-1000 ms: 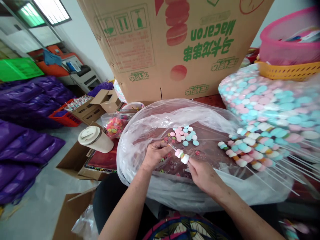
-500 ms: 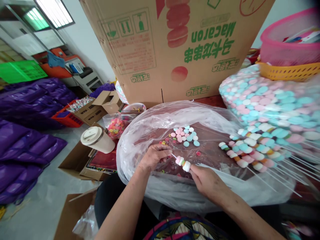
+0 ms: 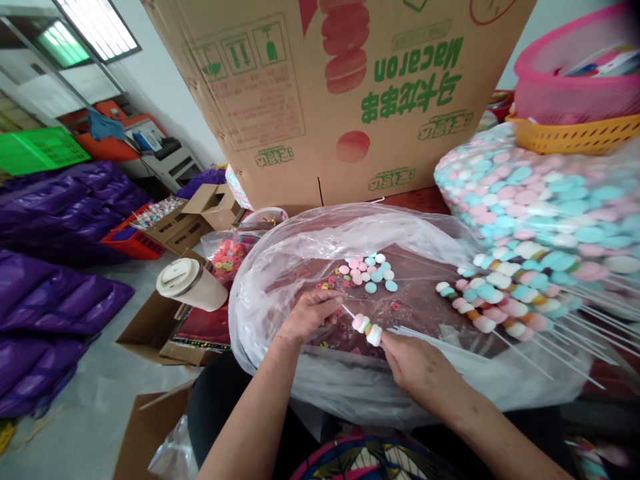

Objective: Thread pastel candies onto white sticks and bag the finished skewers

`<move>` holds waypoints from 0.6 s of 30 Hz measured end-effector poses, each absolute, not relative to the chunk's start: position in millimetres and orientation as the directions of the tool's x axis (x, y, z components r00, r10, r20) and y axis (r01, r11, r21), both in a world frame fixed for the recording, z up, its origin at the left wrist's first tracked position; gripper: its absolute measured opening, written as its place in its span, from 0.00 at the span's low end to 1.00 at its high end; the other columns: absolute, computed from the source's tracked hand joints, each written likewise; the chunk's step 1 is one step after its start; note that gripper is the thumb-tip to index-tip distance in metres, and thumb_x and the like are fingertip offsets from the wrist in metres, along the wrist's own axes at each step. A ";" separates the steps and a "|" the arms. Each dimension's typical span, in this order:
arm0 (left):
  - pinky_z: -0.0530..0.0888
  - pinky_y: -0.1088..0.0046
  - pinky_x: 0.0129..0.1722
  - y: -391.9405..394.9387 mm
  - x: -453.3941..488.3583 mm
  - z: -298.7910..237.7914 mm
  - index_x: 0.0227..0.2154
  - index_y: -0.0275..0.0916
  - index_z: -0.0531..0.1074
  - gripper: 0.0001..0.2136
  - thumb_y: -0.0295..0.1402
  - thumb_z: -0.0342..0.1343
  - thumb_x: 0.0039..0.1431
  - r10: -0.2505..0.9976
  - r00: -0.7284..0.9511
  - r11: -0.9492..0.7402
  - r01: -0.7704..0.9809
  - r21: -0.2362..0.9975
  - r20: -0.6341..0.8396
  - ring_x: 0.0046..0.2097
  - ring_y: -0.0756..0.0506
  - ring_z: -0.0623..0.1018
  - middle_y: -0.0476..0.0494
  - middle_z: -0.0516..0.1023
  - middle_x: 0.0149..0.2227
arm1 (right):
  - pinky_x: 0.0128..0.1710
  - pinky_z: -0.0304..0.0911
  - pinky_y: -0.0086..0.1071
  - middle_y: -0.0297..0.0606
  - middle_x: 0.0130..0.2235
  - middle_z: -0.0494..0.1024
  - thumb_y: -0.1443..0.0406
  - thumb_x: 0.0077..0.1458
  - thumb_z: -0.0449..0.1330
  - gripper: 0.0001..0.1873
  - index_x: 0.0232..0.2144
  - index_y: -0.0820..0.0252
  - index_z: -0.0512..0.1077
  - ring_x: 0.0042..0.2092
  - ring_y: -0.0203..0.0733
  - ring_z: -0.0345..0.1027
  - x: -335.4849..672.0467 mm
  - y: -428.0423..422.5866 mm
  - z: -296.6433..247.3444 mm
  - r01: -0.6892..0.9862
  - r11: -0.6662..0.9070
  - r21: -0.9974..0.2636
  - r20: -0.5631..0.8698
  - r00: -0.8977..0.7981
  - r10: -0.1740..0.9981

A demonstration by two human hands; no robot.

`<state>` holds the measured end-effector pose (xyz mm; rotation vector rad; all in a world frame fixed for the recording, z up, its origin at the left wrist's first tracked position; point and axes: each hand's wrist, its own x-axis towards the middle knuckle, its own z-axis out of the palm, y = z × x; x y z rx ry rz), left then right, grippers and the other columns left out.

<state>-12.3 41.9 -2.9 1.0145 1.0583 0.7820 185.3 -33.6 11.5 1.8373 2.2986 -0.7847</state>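
Observation:
A partly filled marshmallow skewer [image 3: 367, 329] spans the gap between my two hands, its white stick showing on the left. My left hand [image 3: 318, 312] pinches the stick's left end. At the other end, my right hand [image 3: 415, 363] has thumb and fingers closed at the last white marshmallow; its fingertips are partly hidden. Pink, white and blue marshmallows [image 3: 371, 272] lie loose beyond my hands, with small ring candies [image 3: 330, 283] beside them. A pile of finished candy skewers [image 3: 510, 287] lies to the right, and bare white sticks [image 3: 440, 343] lie behind my right hand.
Clear plastic sheeting [image 3: 265, 267] surrounds the work surface. A large carton [image 3: 305, 100] stands behind it. On the right sits a big bag of marshmallows [image 3: 540, 187] under a pink basket [image 3: 565, 93]. A lidded cup [image 3: 193, 285] and a bag of ring candies [image 3: 231, 257] are at left.
The view has shifted slightly. Both hands keep nearly the same position and grip on the marshmallow skewer; no candy has visibly been added or removed.

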 end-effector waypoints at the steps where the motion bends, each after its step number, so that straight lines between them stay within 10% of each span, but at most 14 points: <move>1: 0.60 0.80 0.18 42.0 -12.8 -0.2 0.32 0.32 0.78 0.17 0.42 0.66 0.43 0.897 0.308 0.330 0.007 0.944 -0.316 0.19 0.56 0.64 0.50 0.70 0.19 | 0.29 0.47 0.32 0.44 0.35 0.78 0.71 0.60 0.45 0.13 0.39 0.63 0.69 0.36 0.42 0.70 184.7 -33.7 14.9 0.940 0.136 -0.312 -0.399 -0.260 0.880; 8: 0.69 0.77 0.24 32.4 -4.2 -1.5 0.30 0.32 0.78 0.15 0.41 0.65 0.43 0.882 0.339 0.316 0.087 0.945 -0.327 0.22 0.53 0.70 0.47 0.73 0.20 | 0.27 0.46 0.32 0.46 0.34 0.78 0.72 0.58 0.47 0.13 0.38 0.62 0.70 0.34 0.44 0.71 179.1 -35.8 16.2 0.949 0.097 -0.301 -0.403 -0.219 0.889; 13: 0.68 0.76 0.25 47.0 0.4 -10.2 0.52 0.40 0.67 0.27 0.38 0.63 0.47 0.967 0.113 0.228 0.032 0.973 -0.231 0.23 0.50 0.71 0.52 0.73 0.24 | 0.29 0.54 0.30 0.40 0.26 0.74 0.66 0.59 0.44 0.13 0.27 0.60 0.66 0.28 0.40 0.67 182.1 -29.6 -15.5 0.780 0.075 -0.621 -0.142 -0.206 0.968; 18: 0.67 0.74 0.35 84.6 -0.5 -12.8 0.17 0.39 0.72 0.06 0.23 0.63 0.38 0.997 -0.070 0.070 0.554 0.829 -0.038 0.34 0.45 0.74 0.48 0.72 0.23 | 0.27 0.53 0.30 0.37 0.22 0.71 0.61 0.59 0.44 0.16 0.21 0.57 0.61 0.25 0.38 0.62 193.9 -22.4 -23.7 0.702 0.075 -0.709 -0.034 -0.140 0.990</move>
